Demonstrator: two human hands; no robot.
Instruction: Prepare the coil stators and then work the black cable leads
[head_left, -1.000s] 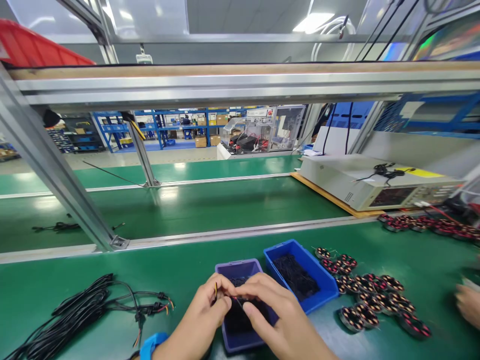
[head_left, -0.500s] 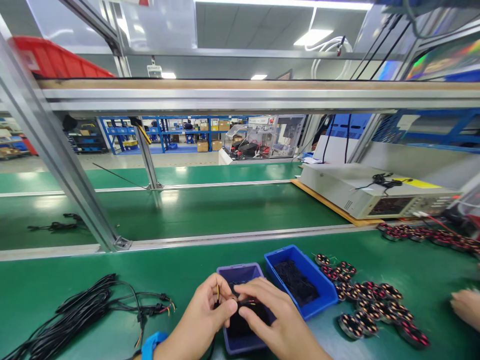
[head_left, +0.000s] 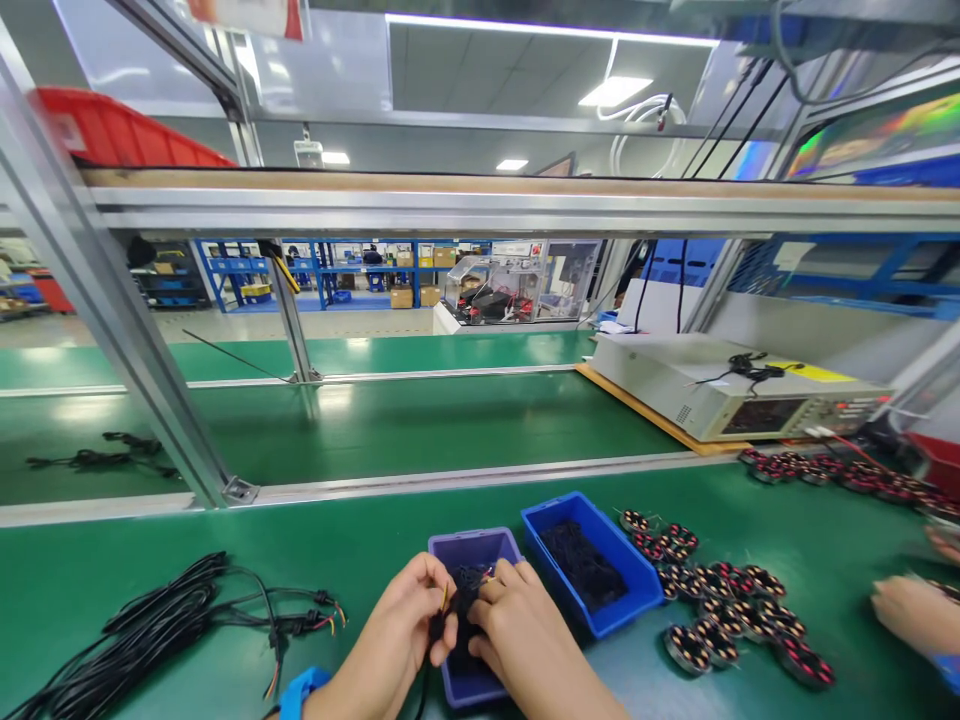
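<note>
At the far left of the green counter (head_left: pixel 360 560) lies a loose bundle of black cables (head_left: pixel 150 625), its stripped coloured ends pointing toward us. Just right of it our left hand (head_left: pixel 397 650), a blue wristband (head_left: pixel 300 690) at the wrist, has its grip pinched on a thin wire lead (head_left: pixel 448 598) with a yellow end, held upright over the purple bin (head_left: pixel 469 540). Our right hand (head_left: pixel 525 640) meets it there, grip pressed together on the same lead, fingertips touching the left hand's; whether it also holds one of the small black pieces from the bin we cannot tell. Beside that stands a blue bin (head_left: pixel 559 503) of more black pieces, then a spread of round copper coils (head_left: pixel 720 600). Behind them sits a beige tester (head_left: pixel 735 385). At the far right edge another person's hand (head_left: pixel 907 615) rests low.

We judge this lead to be mid-work, with the whole cable bundle left to handle.
</note>
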